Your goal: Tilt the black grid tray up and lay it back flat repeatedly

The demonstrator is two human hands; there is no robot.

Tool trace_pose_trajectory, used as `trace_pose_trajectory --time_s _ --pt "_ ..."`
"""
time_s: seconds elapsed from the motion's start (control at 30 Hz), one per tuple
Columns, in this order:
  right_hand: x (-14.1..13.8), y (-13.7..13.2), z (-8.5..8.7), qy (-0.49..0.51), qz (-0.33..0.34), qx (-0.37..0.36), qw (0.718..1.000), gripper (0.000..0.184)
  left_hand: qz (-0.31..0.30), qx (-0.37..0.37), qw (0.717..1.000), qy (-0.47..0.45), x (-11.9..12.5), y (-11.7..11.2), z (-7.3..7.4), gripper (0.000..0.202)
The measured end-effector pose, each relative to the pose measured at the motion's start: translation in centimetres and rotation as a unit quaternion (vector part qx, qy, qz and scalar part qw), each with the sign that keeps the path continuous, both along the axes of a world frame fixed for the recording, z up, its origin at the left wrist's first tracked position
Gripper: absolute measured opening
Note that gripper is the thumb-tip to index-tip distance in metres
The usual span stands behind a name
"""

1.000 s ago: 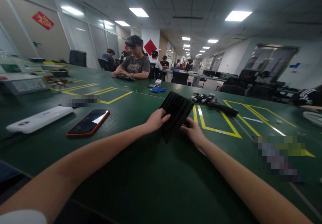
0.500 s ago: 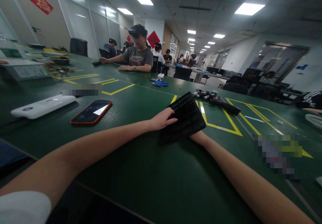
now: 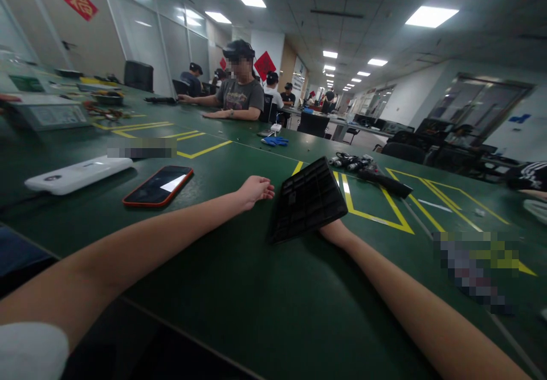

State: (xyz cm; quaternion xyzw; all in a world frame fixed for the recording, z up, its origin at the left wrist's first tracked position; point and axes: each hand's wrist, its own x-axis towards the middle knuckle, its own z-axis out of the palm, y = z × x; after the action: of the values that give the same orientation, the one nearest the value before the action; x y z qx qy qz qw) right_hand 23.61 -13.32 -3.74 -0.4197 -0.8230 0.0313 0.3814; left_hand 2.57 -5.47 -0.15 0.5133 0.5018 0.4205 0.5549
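Observation:
A flat black ribbed plastic tray (image 3: pixel 306 201) is held tilted above the green table (image 3: pixel 239 289), its near corner low and its far edge raised. My right hand (image 3: pixel 332 230) is under the tray's near right side and grips it; the fingers are hidden behind the tray. My left hand (image 3: pixel 255 188) hovers just left of the tray with its fingers loosely curled, touching nothing.
A red-cased phone (image 3: pixel 158 186) and a white slab-like device (image 3: pixel 77 174) lie to the left. Black parts and a long black tool (image 3: pixel 371 172) lie beyond the tray by yellow floor-tape lines. A seated person (image 3: pixel 237 92) works across the table. Blue gloves (image 3: pixel 274 140) lie farther back.
My left hand has let go of the tray and drawn away to the left. The tray, upright a second ago, now lies flatter, held only by my right hand.

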Motion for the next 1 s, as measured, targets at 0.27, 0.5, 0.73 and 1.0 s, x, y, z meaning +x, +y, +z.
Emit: trace_pose_trajectory --time_s 0.27,0.5,0.73,1.0 --pt "-0.3 0.0 0.3 -0.001 0.027 -0.019 0.999 0.047 -0.199 0.015 0.979 -0.029 0.7 -2.9 1.2 0.012" --pt "-0.8 -0.8 1.5 0.013 0.023 -0.042 0.999 0.045 -0.187 0.051 0.981 -0.021 1.0 -2.8 0.5 0.006" --pt "-0.8 -0.8 1.4 0.025 0.023 -0.051 0.998 0.045 -0.234 0.096 0.966 0.043 0.3 -2.3 0.7 0.006" --pt "-0.9 -1.0 1.8 0.020 0.027 -0.055 0.998 0.043 -0.239 -0.027 0.968 -0.071 0.4 -2.0 1.1 0.011"
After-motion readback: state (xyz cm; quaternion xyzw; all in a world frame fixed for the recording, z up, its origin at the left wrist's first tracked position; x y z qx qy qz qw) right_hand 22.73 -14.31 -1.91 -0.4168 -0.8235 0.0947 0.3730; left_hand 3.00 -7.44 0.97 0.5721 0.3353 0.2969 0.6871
